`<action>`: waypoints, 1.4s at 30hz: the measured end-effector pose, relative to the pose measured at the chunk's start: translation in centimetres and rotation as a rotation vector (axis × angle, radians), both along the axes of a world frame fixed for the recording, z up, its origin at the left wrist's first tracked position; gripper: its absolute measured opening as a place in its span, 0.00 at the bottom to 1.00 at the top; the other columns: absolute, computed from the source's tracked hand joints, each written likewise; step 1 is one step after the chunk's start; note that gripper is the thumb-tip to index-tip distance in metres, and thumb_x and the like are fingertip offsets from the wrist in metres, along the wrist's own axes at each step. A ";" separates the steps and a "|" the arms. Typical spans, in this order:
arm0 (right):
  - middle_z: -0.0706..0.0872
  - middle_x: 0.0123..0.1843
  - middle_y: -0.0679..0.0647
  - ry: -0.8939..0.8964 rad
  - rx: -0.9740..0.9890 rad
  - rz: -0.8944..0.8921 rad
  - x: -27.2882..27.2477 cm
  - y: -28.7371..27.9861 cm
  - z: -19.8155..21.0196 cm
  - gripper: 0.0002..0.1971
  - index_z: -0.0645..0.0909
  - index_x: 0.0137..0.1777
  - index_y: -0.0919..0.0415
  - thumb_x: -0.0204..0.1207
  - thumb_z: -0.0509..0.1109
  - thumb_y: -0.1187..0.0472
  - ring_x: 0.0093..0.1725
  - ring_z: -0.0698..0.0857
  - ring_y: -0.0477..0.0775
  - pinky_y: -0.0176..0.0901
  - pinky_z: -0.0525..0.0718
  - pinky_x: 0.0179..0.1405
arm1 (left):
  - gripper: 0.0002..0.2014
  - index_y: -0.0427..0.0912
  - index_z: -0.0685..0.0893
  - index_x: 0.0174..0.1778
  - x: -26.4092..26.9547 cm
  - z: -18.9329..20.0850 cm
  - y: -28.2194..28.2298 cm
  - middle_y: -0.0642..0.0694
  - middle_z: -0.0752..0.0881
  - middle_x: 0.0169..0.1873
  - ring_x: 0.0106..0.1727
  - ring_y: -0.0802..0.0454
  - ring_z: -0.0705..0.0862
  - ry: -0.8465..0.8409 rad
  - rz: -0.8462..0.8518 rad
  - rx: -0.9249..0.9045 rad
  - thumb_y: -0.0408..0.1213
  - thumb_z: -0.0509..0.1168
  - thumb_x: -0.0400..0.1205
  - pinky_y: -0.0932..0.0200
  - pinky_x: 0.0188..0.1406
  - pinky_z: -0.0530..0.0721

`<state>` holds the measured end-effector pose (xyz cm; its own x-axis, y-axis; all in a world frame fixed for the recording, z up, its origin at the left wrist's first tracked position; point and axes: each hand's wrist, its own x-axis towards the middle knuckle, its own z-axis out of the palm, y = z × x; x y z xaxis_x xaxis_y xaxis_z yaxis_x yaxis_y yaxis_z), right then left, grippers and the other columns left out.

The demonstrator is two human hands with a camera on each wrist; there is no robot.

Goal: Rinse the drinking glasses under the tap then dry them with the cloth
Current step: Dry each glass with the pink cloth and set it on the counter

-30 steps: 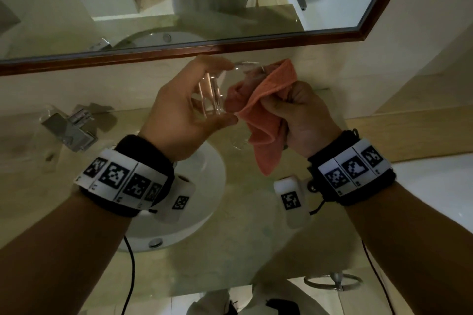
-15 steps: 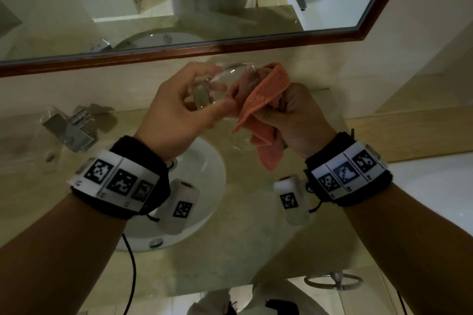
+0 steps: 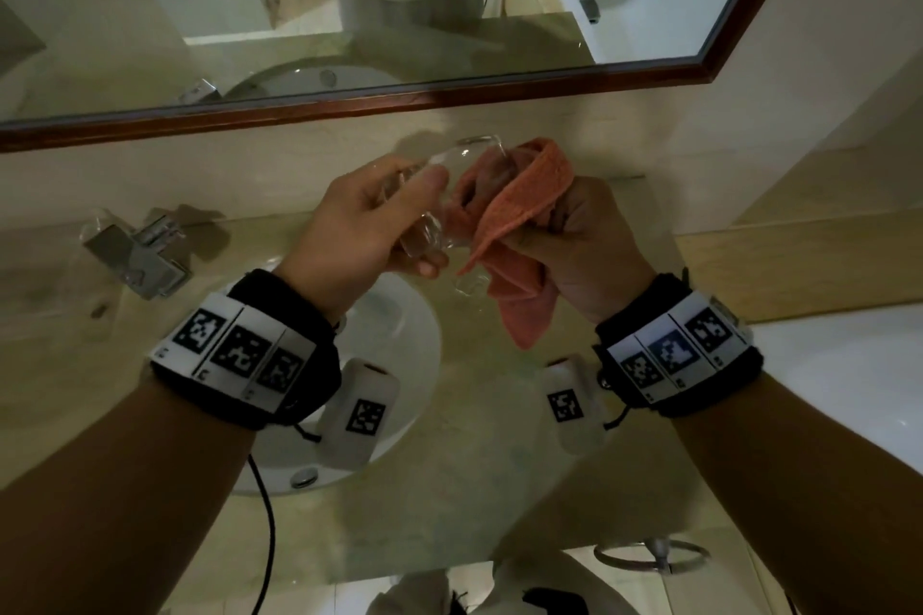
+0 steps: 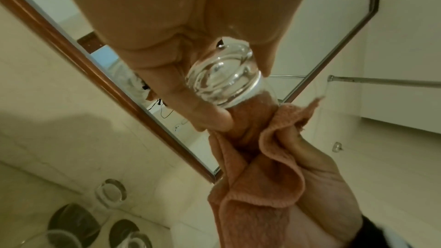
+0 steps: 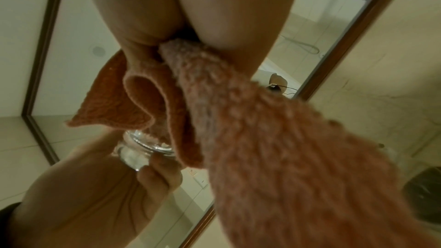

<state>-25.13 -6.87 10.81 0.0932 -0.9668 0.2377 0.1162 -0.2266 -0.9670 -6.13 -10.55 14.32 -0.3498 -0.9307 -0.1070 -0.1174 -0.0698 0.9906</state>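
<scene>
My left hand [image 3: 399, 215] grips a clear drinking glass [image 3: 439, 195] by its thick base, tilted with the mouth toward the right. The base [image 4: 222, 80] faces the left wrist camera. My right hand [image 3: 574, 240] grips an orange cloth [image 3: 519, 215], and part of the cloth is pushed into the glass's mouth [image 5: 152, 139]. The rest of the cloth [image 5: 286, 157] hangs below my right hand. Both hands are held above the counter, right of the basin. Further glasses [image 4: 109, 193] stand on the counter below.
A white basin [image 3: 399, 330] sits under my left wrist, with a chrome tap [image 3: 140, 255] at its left. A wood-framed mirror [image 3: 349, 110] runs along the wall behind. The beige counter [image 3: 449, 489] extends toward me; a towel ring [image 3: 649, 557] hangs below its edge.
The glass has tipped further over in my left hand, and my right hand has worked the cloth deeper into its mouth. Both hands stay in about the same place.
</scene>
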 end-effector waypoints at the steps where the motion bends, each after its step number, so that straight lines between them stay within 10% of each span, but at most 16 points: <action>1: 0.94 0.45 0.46 -0.022 0.013 0.001 -0.1 0.0 0.1 0.14 0.91 0.46 0.48 0.75 0.71 0.69 0.46 0.92 0.49 0.50 0.92 0.44 | 0.18 0.39 0.83 0.57 0.1 -0.1 -0.1 0.44 0.90 0.39 0.34 0.48 0.90 -0.033 -0.022 -0.100 0.48 0.72 0.79 0.52 0.35 0.90; 7: 0.94 0.47 0.53 -0.091 0.120 -0.007 -0.5 -0.3 -0.2 0.07 0.87 0.51 0.66 0.77 0.68 0.68 0.47 0.93 0.56 0.51 0.90 0.47 | 0.35 0.46 0.78 0.69 0.8 -1.5 -0.4 0.54 0.83 0.63 0.60 0.56 0.86 -0.400 -0.118 -0.685 0.41 0.84 0.67 0.49 0.58 0.88; 15: 0.94 0.46 0.47 -0.067 0.055 -0.001 -0.8 0.0 0.1 0.15 0.92 0.46 0.48 0.75 0.69 0.70 0.45 0.93 0.51 0.77 0.85 0.47 | 0.25 0.44 0.82 0.59 -0.4 -0.5 -0.3 0.39 0.90 0.42 0.35 0.44 0.91 0.014 -0.051 0.083 0.60 0.68 0.77 0.51 0.30 0.90; 20: 0.93 0.50 0.57 -0.116 0.153 -0.008 -0.8 -0.3 -0.1 0.08 0.91 0.49 0.54 0.77 0.71 0.62 0.49 0.91 0.61 0.70 0.87 0.51 | 0.29 0.41 0.77 0.66 -0.2 -1.2 -0.8 0.52 0.88 0.51 0.46 0.55 0.90 -0.247 -0.161 -0.465 0.50 0.76 0.74 0.63 0.43 0.89; 24: 0.92 0.47 0.62 -0.155 0.234 -0.033 -0.7 -0.5 -0.5 0.07 0.91 0.50 0.55 0.76 0.73 0.57 0.43 0.87 0.69 0.66 0.86 0.45 | 0.35 0.35 0.79 0.69 0.1 -2.0 -1.3 0.44 0.84 0.63 0.60 0.57 0.81 -0.503 -0.243 -0.960 0.52 0.77 0.70 0.78 0.60 0.73; 28: 0.89 0.49 0.72 -0.130 0.149 -0.001 -1.0 -0.4 -0.5 0.11 0.86 0.51 0.69 0.76 0.73 0.61 0.35 0.87 0.64 0.52 0.86 0.35 | 0.31 0.44 0.78 0.67 0.0 -2.0 -1.5 0.51 0.84 0.60 0.55 0.55 0.88 -0.223 -0.215 -0.439 0.53 0.79 0.72 0.61 0.48 0.89; 33: 0.94 0.43 0.47 -0.162 0.085 0.083 -1.0 -0.3 -0.5 0.15 0.90 0.45 0.58 0.74 0.66 0.76 0.42 0.92 0.45 0.35 0.88 0.39 | 0.20 0.41 0.81 0.62 -0.8 -1.3 -1.3 0.46 0.91 0.43 0.39 0.41 0.91 -0.002 -0.168 0.103 0.53 0.64 0.83 0.51 0.31 0.90; 42: 0.91 0.53 0.64 -0.497 0.470 -0.033 -3.9 -0.1 -2.4 0.23 0.82 0.61 0.71 0.80 0.62 0.51 0.50 0.91 0.61 0.56 0.89 0.55 | 0.32 0.52 0.82 0.70 -2.4 -2.7 -1.5 0.57 0.83 0.58 0.48 0.67 0.83 -0.439 -0.299 -0.710 0.50 0.81 0.68 0.71 0.47 0.83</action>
